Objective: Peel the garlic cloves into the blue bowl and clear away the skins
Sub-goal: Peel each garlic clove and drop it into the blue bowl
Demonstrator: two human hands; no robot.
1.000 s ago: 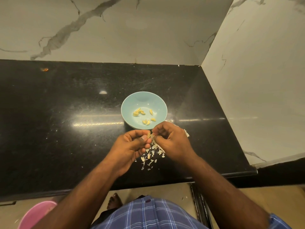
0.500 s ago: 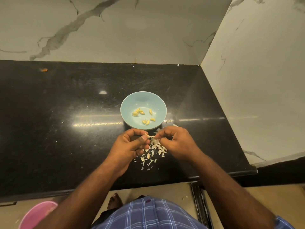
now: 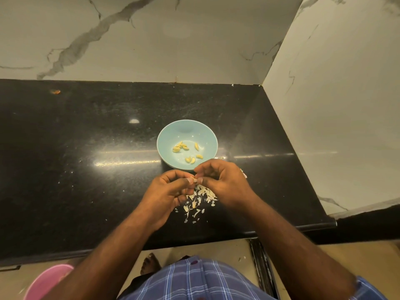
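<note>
A light blue bowl (image 3: 187, 131) stands on the black counter (image 3: 86, 159) with several peeled yellow garlic cloves (image 3: 181, 146) in it. Just in front of the bowl, my left hand (image 3: 167, 191) and my right hand (image 3: 225, 182) meet fingertip to fingertip. Both pinch one small garlic clove (image 3: 194, 180), which is mostly hidden by the fingers. Below the hands a pile of white garlic skins (image 3: 200, 198) lies scattered on the counter.
Marble walls close the counter at the back and on the right. The counter's front edge runs just below my forearms. A pink tub (image 3: 46, 282) stands on the floor at the lower left. A small orange scrap (image 3: 55, 91) lies far back left.
My right hand pulled away to the right with a strip of skin, then came back. Both hands now meet again on the clove, slightly closer to the bowl.
</note>
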